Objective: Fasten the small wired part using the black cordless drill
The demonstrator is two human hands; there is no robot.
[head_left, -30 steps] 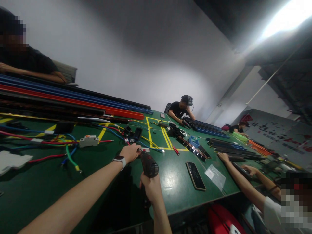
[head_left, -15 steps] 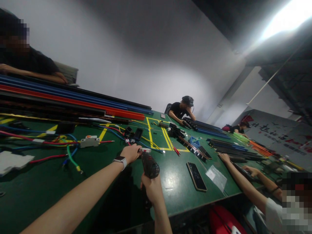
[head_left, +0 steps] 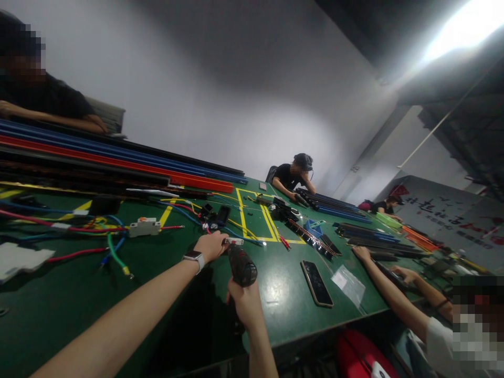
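At table edge, right hand (head_left: 244, 303) wrapped round drill (head_left: 242, 266), left hand (head_left: 210, 245) fingers closed on small white part (head_left: 234, 241) at drill's front end, phone (head_left: 317, 283) and plastic bag (head_left: 349, 285) to the right, wires (head_left: 90, 229) left.

A dark power drill (head_left: 243, 266) slants, nose beside a small white part (head_left: 235, 241)

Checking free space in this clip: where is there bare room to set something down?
The green tabletop looks bare between the drill in the right hand and the phone. Another patch lies left of the left forearm, below the green cable. It is crowded beyond the left hand and around the white breaker.
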